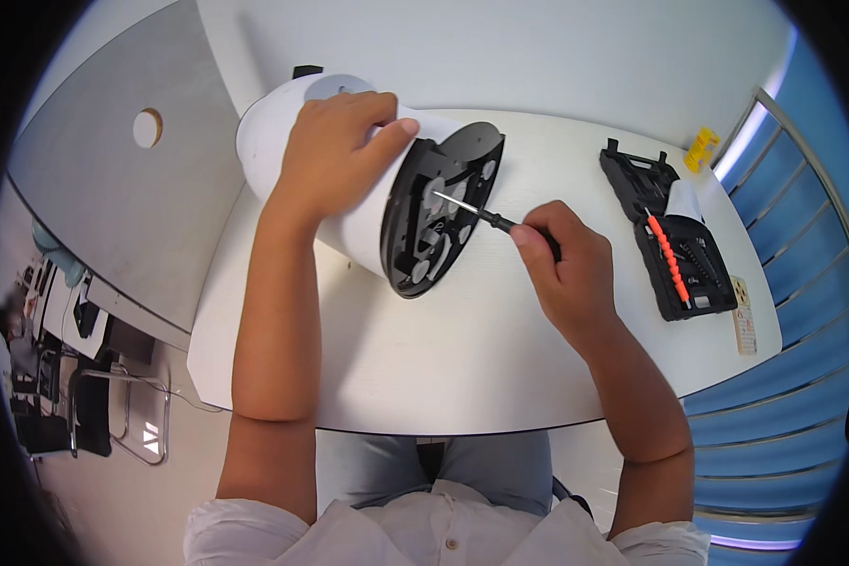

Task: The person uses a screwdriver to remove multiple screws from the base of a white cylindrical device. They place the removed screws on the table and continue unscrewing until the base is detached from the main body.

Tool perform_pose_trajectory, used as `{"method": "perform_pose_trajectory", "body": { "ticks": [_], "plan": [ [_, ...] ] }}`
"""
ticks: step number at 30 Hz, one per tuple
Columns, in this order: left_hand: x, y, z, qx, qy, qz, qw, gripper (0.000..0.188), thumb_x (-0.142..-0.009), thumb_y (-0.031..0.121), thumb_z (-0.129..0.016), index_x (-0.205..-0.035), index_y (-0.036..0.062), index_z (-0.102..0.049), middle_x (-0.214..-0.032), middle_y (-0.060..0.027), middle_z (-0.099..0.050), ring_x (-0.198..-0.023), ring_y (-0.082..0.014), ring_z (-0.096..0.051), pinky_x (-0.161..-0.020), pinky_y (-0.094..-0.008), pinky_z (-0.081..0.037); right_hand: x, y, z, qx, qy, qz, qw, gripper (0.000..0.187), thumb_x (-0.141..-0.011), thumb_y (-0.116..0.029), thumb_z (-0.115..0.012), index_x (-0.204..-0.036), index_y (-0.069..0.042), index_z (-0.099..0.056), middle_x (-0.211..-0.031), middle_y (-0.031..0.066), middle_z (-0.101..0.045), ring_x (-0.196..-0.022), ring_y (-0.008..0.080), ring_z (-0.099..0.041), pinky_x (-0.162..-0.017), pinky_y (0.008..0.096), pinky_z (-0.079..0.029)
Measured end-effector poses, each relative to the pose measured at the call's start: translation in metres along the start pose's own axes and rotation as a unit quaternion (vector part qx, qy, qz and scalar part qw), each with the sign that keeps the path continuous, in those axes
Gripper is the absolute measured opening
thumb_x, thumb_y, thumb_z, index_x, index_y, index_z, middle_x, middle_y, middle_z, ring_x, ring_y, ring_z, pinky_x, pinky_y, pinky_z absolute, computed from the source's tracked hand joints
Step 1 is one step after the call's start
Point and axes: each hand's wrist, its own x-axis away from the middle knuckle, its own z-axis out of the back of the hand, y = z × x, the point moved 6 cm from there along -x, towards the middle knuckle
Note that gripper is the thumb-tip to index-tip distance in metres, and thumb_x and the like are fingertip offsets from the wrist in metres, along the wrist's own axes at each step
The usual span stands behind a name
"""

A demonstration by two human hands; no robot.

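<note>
A white rounded appliance [354,226] lies on its side on the white table [424,377], its black underside [434,226] turned to the right. Several round light-coloured pads and recesses show on that underside, and a dark flap-like edge stands out at its top. My left hand [340,151] is closed over the top of the appliance, thumb along its upper side near the black rim. In my right hand [571,259] is a screwdriver [496,221] with a black handle. Its metal shaft points left, and the tip meets the underside near a round pad.
To the right lies an open black tool case [679,255] with an orange flexible shaft [668,259] in it. A yellow object [702,149] and a pale strip-shaped item [743,316] are near the right edge. Metal railings [788,255] stand beyond; a grey panel [123,160] rises at left.
</note>
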Motion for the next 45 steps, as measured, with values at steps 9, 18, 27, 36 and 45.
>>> {"method": "perform_pose_trajectory", "body": {
  "ticks": [9,18,27,36,45],
  "plan": [
    [-0.001,0.000,-0.001,0.026,-0.008,0.019,0.999,0.039,-0.083,0.037,-0.053,-0.068,0.0004,-0.049,-0.063,-0.0146,-0.049,-0.062,-0.0298,-0.045,-0.059,-0.0389,-0.035,0.007,-0.013,-0.003,0.203,0.095,0.425,0.877,0.026,-0.070,-0.016,-0.076,-0.077,-0.009,-0.052,-0.065,0.0027,-0.047,-0.052,0.0179,-0.042,-0.043,0.0280,-0.034],
    [0.002,-0.004,-0.004,0.046,-0.003,0.043,0.998,0.039,-0.083,0.036,-0.054,-0.069,-0.0003,-0.049,-0.062,-0.0138,-0.048,-0.062,-0.0269,-0.044,-0.060,-0.0378,-0.034,-0.017,-0.004,0.013,0.003,-0.029,0.073,0.997,0.014,-0.082,-0.011,-0.066,-0.085,-0.002,-0.056,-0.079,0.0099,-0.052,-0.063,0.0235,-0.049,-0.058,0.0342,-0.039],
    [0.002,-0.005,-0.005,0.041,-0.002,0.059,0.997,0.038,-0.084,0.035,-0.055,-0.071,-0.0004,-0.051,-0.063,-0.0137,-0.051,-0.061,-0.0263,-0.046,-0.059,-0.0369,-0.035,-0.036,-0.009,0.010,0.095,-0.226,0.012,0.969,0.026,-0.084,-0.026,-0.064,-0.079,-0.002,-0.056,-0.062,0.0168,-0.056,-0.060,0.0324,-0.055,-0.059,0.0412,-0.043],
    [-0.001,0.002,-0.011,0.048,0.036,0.003,0.998,0.042,-0.092,0.038,-0.049,-0.080,-0.0002,-0.063,-0.071,-0.0151,-0.059,-0.067,-0.0301,-0.054,-0.063,-0.0379,-0.040,-0.034,0.030,-0.006,-0.111,-0.297,-0.136,0.938,0.026,-0.091,-0.021,-0.051,-0.073,-0.004,-0.055,-0.055,-0.0006,-0.043,-0.051,0.0101,-0.036,-0.049,0.0285,-0.032],
    [-0.003,0.011,-0.012,0.026,-0.017,0.004,1.000,0.043,-0.092,0.036,-0.046,-0.077,-0.0008,-0.061,-0.071,-0.0163,-0.058,-0.068,-0.0337,-0.053,-0.063,-0.0383,-0.040,-0.036,0.030,-0.010,-0.085,-0.258,-0.055,0.961,0.015,-0.089,-0.020,-0.056,-0.081,-0.006,-0.054,-0.055,-0.0003,-0.048,-0.048,0.0117,-0.047,-0.047,0.0293,-0.036]
  ]
}}
